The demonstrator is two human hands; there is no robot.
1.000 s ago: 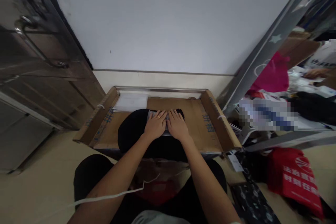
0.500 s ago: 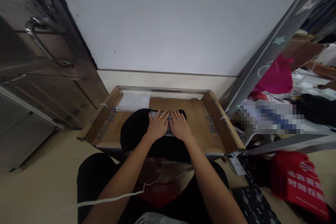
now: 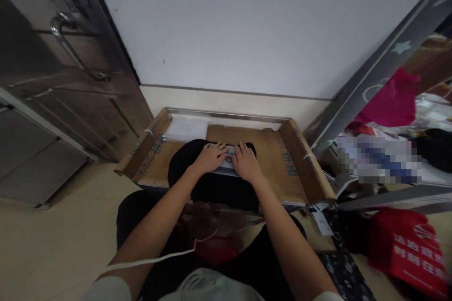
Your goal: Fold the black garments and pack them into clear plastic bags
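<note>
Head view: I look down on cardboard (image 3: 273, 150) with a black cloth (image 3: 226, 194) on it.
Left hand (image 3: 211, 156): palm down, fingers extended and slightly spread, grasping nothing, over the left part of a printed panel (image 3: 228, 161).
Right hand (image 3: 246, 162): likewise flat, over the panel's right part.
Panel: beneath and between both hands, atop the cloth.
Papers (image 3: 186, 129): beyond the left hand, to its left.
</note>
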